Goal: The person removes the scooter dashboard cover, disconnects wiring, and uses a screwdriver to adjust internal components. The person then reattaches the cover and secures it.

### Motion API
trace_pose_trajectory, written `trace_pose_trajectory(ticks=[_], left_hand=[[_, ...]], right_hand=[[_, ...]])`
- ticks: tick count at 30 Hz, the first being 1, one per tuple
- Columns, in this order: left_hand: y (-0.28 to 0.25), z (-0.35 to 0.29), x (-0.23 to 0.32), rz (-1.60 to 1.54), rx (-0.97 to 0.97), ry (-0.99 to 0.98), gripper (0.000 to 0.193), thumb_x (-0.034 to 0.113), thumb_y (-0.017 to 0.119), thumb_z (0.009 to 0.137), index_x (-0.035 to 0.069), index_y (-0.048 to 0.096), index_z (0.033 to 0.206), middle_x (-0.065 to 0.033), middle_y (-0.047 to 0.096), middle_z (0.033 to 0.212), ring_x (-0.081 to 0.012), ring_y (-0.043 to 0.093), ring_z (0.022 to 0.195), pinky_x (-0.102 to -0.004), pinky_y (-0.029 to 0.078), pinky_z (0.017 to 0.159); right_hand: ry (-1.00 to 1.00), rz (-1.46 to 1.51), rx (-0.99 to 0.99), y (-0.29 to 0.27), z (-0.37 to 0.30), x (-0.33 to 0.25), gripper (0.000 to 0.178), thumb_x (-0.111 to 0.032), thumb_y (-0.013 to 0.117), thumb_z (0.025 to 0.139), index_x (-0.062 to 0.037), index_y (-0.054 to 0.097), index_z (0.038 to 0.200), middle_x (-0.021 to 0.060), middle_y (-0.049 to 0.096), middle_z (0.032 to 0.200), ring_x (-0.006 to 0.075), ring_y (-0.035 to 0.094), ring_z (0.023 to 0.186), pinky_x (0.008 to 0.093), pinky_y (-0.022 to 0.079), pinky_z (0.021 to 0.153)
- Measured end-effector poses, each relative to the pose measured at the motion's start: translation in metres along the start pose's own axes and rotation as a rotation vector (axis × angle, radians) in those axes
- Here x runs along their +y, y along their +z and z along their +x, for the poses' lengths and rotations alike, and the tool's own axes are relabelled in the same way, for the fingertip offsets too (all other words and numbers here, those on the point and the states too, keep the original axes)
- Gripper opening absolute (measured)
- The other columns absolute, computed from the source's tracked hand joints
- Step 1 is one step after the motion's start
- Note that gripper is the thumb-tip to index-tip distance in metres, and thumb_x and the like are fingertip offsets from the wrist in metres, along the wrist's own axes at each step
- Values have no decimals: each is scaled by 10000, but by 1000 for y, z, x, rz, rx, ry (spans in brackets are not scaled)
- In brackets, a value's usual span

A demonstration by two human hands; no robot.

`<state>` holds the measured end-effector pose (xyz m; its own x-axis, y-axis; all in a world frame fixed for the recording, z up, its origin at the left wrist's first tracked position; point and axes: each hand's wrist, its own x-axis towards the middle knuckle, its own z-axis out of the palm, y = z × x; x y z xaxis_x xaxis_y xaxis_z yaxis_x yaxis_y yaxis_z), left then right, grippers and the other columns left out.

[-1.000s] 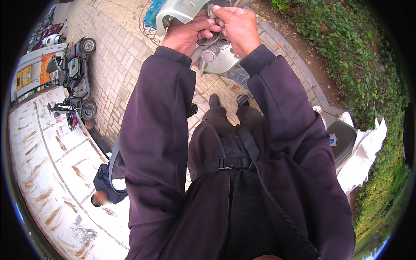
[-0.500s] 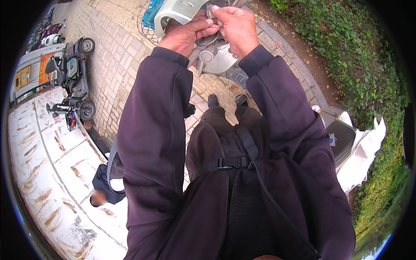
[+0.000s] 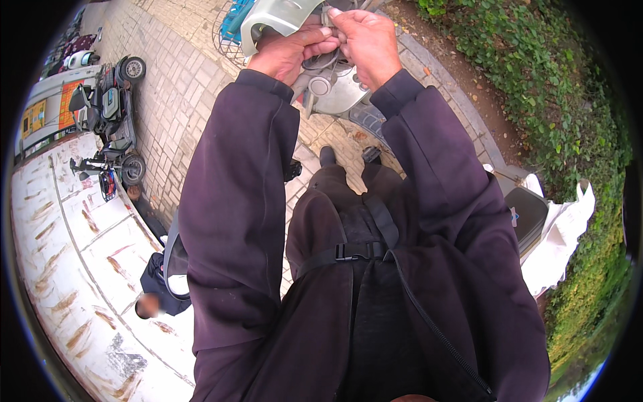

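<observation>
Grey scooter front panel (image 3: 278, 17) is sitting at the top centre of the frame, above brick paving (image 3: 174, 100). Left hand (image 3: 291, 53) is curling closed around a dark cable (image 3: 321, 61) just below the panel. Right hand (image 3: 365, 40) is pinching a small part at the panel's edge, fingertips touching the left hand. Parked scooters (image 3: 110, 114) are standing at upper left; green hedge (image 3: 569, 114) is bordering the right.
</observation>
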<state>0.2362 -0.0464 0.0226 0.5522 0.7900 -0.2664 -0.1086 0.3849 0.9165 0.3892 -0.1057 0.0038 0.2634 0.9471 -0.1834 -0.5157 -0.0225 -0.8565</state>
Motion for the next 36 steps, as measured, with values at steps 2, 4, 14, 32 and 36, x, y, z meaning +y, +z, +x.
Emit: trace_pose_trajectory(ticks=[2,4,14,32,36], left_hand=[[2,-2,3,32,-5,18,267,6,660,969,-72,636,1223,-173,729,1071,-234,753,952,-279,642,853],[5,-3,6,50,-34,52,265,2,661,967,-72,634,1220,-175,727,1074,-237,753,947,-278,646,843],[15,-13,12,108,46,36,264,19,662,979,-44,663,1235,-139,725,1119,-206,738,983,-294,632,881],[7,-9,9,-4,26,-15,254,-2,674,968,-46,670,1219,-142,736,1109,-228,741,1020,-299,631,915],[7,-8,10,-18,13,-15,263,-2,670,971,-50,665,1230,-151,731,1130,-241,739,1041,-308,627,940]], right_hand=[[14,-37,-29,-1,0,-4,263,-252,722,995,1,702,925,-12,617,697,22,451,512,209,326,448],[48,-69,-29,0,1,-11,328,-259,687,999,-20,666,775,12,614,627,64,492,469,234,358,424],[57,-472,-248,-5,13,-65,313,-217,630,1001,10,686,793,71,665,637,121,575,435,263,436,396],[133,-438,-248,-7,25,-50,238,-156,645,995,-4,725,830,20,644,634,86,522,457,241,385,411],[131,-369,-226,-5,26,-44,232,-155,655,990,-13,720,819,15,638,632,86,511,457,244,375,411]])
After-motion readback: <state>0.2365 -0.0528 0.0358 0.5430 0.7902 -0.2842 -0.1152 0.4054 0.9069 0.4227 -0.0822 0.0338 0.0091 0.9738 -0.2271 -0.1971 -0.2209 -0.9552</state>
